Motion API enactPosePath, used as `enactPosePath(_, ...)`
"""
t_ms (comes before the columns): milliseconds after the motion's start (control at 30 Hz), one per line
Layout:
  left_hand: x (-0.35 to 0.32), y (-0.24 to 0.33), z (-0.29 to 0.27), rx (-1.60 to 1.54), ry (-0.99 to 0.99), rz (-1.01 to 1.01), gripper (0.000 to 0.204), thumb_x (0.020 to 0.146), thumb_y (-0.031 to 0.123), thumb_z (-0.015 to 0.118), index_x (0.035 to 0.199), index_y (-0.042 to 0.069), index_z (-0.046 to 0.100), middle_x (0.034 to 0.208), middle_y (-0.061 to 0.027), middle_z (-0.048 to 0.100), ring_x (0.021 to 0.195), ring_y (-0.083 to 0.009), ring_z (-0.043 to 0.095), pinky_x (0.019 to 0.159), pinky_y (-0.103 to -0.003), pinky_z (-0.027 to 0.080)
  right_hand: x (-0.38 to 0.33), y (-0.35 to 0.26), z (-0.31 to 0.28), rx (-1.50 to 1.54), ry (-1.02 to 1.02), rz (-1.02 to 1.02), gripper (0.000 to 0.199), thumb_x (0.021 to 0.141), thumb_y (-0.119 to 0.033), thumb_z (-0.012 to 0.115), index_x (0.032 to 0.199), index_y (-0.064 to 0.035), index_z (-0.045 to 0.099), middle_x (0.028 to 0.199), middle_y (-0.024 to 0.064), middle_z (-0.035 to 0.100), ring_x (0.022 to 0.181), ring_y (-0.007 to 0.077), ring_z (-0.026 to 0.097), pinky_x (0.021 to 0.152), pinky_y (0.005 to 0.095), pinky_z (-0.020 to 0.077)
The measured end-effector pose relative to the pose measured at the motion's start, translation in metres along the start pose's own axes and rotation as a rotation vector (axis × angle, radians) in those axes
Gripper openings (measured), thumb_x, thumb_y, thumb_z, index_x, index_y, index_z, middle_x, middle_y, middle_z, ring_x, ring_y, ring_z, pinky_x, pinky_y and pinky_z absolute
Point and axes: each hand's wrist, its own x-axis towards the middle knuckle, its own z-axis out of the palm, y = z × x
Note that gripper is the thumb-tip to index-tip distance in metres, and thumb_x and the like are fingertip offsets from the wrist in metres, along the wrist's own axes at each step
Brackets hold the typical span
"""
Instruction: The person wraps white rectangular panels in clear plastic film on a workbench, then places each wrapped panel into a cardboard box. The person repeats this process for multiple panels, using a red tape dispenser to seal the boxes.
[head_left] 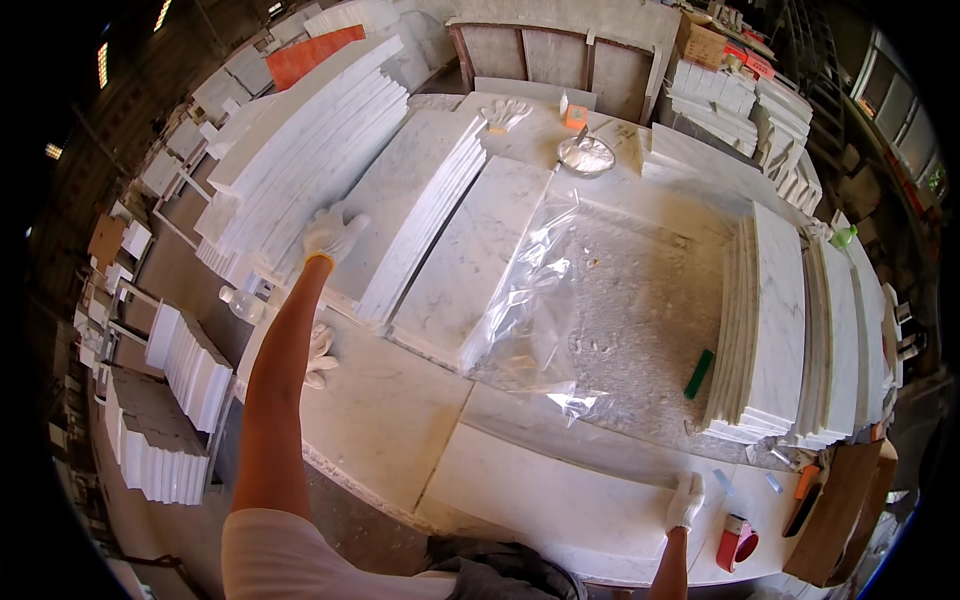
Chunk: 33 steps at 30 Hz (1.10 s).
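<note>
1. Our left hand [335, 235], in a white glove, is at the near end of the stepped marble slab stack [405, 185], left of centre, just beside the taller slab stack [300, 140]. Its fingers look spread wide; we cannot tell whether they press on the stone.
2. Our right hand [686, 503], also gloved, rests at the right end of the long near slab [550, 465]. We cannot tell how its fingers are set.
3. For steady handling, we would keep the left palm flat and its fingertips out of the narrow gap between the stacks. Thin stone probably chips at its corners, so we would want both hands under any slab before lifting.
4. Edges: the stepped stack's right side faces a wide marble slab [475, 230] across a dark slot, and crumpled clear plastic film [535, 285] lies along that slab's right side, where it could snag.
5. The widest room for moving is over the dusty patch [650, 290], between film and right-hand slab stack [770, 320]; a green block [699, 374] lies there. Near right, we would mind the red tape dispenser [737, 543].
</note>
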Motion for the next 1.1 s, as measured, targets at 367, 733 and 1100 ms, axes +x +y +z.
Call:
enactPosePath(367, -0.023, 0.174, -0.022, 0.136, -0.160, -0.106, 0.097, 0.082, 0.072, 0.060, 0.156, 0.017, 0.031, 0.156, -0.0155, 0.037, 0.143, -0.0369, 0.035, 0.107, -0.064, 0.032, -0.004, -0.021, 0.004, 0.049, 0.025, 0.039, 0.030, 0.098, -0.021, 0.056, 0.077, 0.0012, 0.056, 0.067, 0.0064, 0.047, 0.068, 0.0144, 0.042, 0.065, 0.0354, 0.0389)
enactPosePath(733, 0.008, 0.166, 0.045, 0.389, 0.003, -0.063, 0.063, 0.098, 0.022, 0.055, 0.157, 0.018, 0.031, 0.144, -0.0189, 0.047, 0.130, -0.0398, 0.046, 0.102, -0.059, 0.038, -0.002, 0.000, -0.001, -0.041, 0.020, -0.049, 0.031, 0.097, -0.023, 0.056, 0.079, 0.0022, 0.055, 0.074, 0.0180, 0.050, 0.069, 0.0289, 0.047, 0.068, 0.0437, 0.0394)
enactPosePath(1100, -0.015, 0.047, -0.058, 0.125, 0.167, 0.376, 0.029, 0.092, 0.027, 0.056, 0.107, 0.003, 0.063, 0.098, -0.0231, 0.071, 0.093, -0.0397, 0.070, 0.080, -0.050, 0.055, -0.001, -0.013, -0.005, -0.109, 0.026, -0.047, 0.030, 0.096, -0.028, 0.058, 0.086, -0.0001, 0.063, 0.082, 0.0177, 0.060, 0.079, 0.0313, 0.056, 0.075, 0.0421, 0.0444)
